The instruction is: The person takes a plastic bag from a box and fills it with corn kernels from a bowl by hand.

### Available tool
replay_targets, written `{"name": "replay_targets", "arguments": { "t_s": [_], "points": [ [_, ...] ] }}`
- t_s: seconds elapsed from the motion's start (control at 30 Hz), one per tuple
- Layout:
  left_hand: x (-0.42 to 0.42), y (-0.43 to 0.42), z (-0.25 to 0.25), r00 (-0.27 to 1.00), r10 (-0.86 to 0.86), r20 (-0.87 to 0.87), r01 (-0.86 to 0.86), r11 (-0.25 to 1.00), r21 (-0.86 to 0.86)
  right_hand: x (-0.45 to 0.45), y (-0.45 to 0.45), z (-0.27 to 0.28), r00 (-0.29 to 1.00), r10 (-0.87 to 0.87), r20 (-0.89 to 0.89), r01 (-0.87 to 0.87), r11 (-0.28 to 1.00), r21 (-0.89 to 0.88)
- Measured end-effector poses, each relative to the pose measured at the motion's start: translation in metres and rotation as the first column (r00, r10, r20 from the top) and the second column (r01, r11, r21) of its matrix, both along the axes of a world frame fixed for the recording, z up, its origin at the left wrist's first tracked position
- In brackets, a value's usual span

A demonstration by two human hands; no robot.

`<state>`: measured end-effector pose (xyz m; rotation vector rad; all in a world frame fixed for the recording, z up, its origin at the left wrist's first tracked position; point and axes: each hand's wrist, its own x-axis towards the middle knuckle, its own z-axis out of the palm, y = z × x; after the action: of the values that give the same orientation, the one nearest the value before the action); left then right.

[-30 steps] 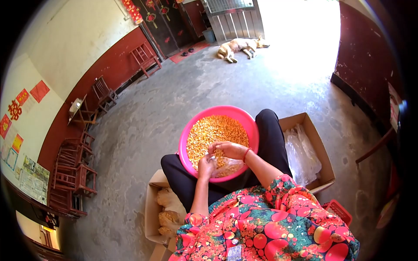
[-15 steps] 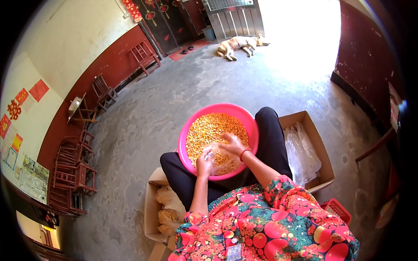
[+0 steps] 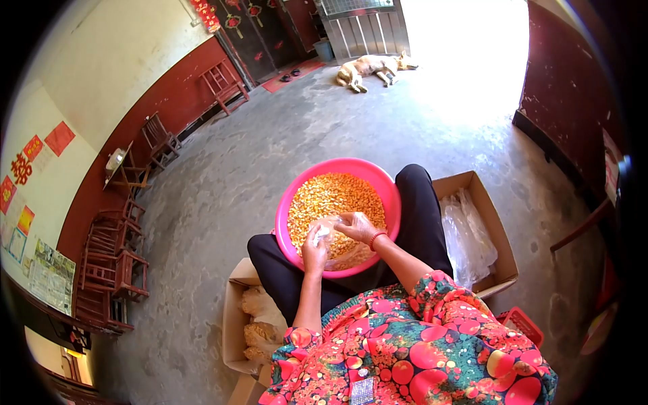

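Observation:
A pink basin (image 3: 393,196) full of yellow corn kernels (image 3: 334,192) rests on my lap between my knees. Over its near side, my left hand (image 3: 314,251) is closed on a clear plastic bag (image 3: 347,256). My right hand (image 3: 358,228), a red band at its wrist, has its fingers drawn together at the upper edge of the bag, close to the left fingertips. The clear film blends into the corn behind it, so how much the bag contains is hard to see.
At my right stands a cardboard box (image 3: 507,260) with clear plastic bags (image 3: 469,236). At my left, another box (image 3: 233,317) holds filled bags (image 3: 262,331). A red basket (image 3: 523,324) is at lower right. A dog (image 3: 371,69) lies near the doorway; wooden chairs (image 3: 115,270) line the left wall.
The spread fingers of my right hand have come together and moved in to the bag's edge. My left hand stays nearly in place, still on the bag.

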<state>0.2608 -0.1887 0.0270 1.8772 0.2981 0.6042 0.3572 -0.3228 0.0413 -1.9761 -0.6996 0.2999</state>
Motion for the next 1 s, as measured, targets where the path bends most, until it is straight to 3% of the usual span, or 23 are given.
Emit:
{"name": "replay_targets", "arguments": {
  "t_s": [0.03, 0.1, 0.17, 0.23, 0.27, 0.33, 0.37, 0.43, 0.47, 0.5, 0.53, 0.57, 0.63, 0.7, 0.77, 0.83, 0.9, 0.93, 1.0],
  "points": [
    [-0.001, -0.002, 0.002, 1.0, -0.001, 0.001, 0.001, 1.0, 0.0, 0.002, 0.001, -0.004, 1.0, -0.001, 0.001, 0.001, 1.0, 0.0],
    [-0.004, -0.005, 0.008, 0.996, -0.07, -0.046, 0.06, 0.978, -0.202, 0.01, 0.003, -0.019, 0.937, -0.349, -0.018, 0.342, 0.905, 0.252],
    [0.0, 0.004, -0.01, 0.996, -0.073, -0.059, 0.064, 0.987, -0.147, 0.03, 0.0, -0.031, 0.895, -0.386, -0.225, 0.427, 0.886, 0.178],
    [0.003, 0.007, -0.016, 0.994, -0.082, -0.075, 0.075, 0.993, -0.092, 0.03, -0.01, -0.007, 0.919, -0.374, -0.123, 0.371, 0.928, -0.045],
    [0.004, 0.009, -0.019, 0.992, -0.108, -0.067, 0.104, 0.993, -0.06, 0.039, -0.011, -0.013, 0.918, -0.377, -0.125, 0.374, 0.926, -0.047],
    [0.002, 0.003, -0.012, 0.989, -0.13, -0.063, 0.128, 0.991, -0.031, 0.051, -0.011, -0.013, 0.901, -0.015, -0.433, 0.189, 0.913, 0.36],
    [0.0, 0.001, -0.008, 0.987, -0.137, -0.085, 0.133, 0.99, -0.046, 0.054, -0.015, -0.015, 0.917, -0.07, -0.392, 0.214, 0.916, 0.338],
    [-0.001, 0.0, -0.004, 0.984, -0.142, -0.105, 0.137, 0.989, -0.056, 0.074, -0.012, -0.041, 0.928, -0.246, -0.281, 0.266, 0.963, 0.035],
    [-0.001, 0.001, -0.004, 0.981, -0.159, -0.113, 0.151, 0.986, -0.07, 0.078, -0.012, -0.049, 0.928, -0.246, -0.28, 0.267, 0.963, 0.04],
    [-0.001, 0.001, -0.005, 0.977, -0.176, -0.122, 0.167, 0.982, -0.085, 0.074, -0.015, -0.045, 0.949, -0.312, -0.055, 0.288, 0.922, -0.26],
    [0.0, 0.001, -0.007, 0.972, -0.194, -0.132, 0.182, 0.978, -0.101, 0.069, -0.017, -0.042, 0.938, -0.296, 0.178, 0.345, 0.778, -0.524],
    [0.001, 0.001, -0.009, 0.972, -0.196, -0.134, 0.183, 0.978, -0.101, 0.067, -0.016, -0.049, 0.938, -0.298, 0.177, 0.345, 0.778, -0.525],
    [0.0, 0.001, -0.01, 0.97, -0.215, -0.116, 0.202, 0.973, -0.11, 0.055, -0.013, -0.051, 0.899, -0.171, 0.403, 0.39, 0.73, -0.562],
    [0.0, 0.002, -0.009, 0.969, -0.209, -0.129, 0.197, 0.975, -0.101, 0.045, -0.011, -0.054, 0.902, -0.206, 0.38, 0.399, 0.736, -0.547],
    [0.0, 0.002, -0.009, 0.968, -0.205, -0.142, 0.192, 0.977, -0.096, 0.049, -0.01, -0.056, 0.997, 0.007, 0.072, 0.045, 0.728, -0.684],
    [0.0, 0.002, -0.011, 0.968, -0.216, -0.126, 0.202, 0.972, -0.116, 0.046, -0.015, -0.045, 0.996, -0.034, 0.079, 0.076, 0.777, -0.625],
    [0.0, 0.001, -0.009, 0.968, -0.213, -0.132, 0.2, 0.974, -0.107, 0.052, -0.014, -0.039, 0.946, 0.297, -0.126, -0.266, 0.497, -0.826],
    [0.0, 0.001, -0.008, 0.968, -0.209, -0.14, 0.197, 0.976, -0.097, 0.052, -0.013, -0.042, 0.947, 0.297, -0.125, -0.265, 0.497, -0.826],
    [-0.002, -0.001, -0.005, 0.967, -0.21, -0.147, 0.197, 0.975, -0.098, 0.051, -0.01, -0.057, 0.967, 0.244, -0.067, -0.208, 0.614, -0.761]
  ]
}}
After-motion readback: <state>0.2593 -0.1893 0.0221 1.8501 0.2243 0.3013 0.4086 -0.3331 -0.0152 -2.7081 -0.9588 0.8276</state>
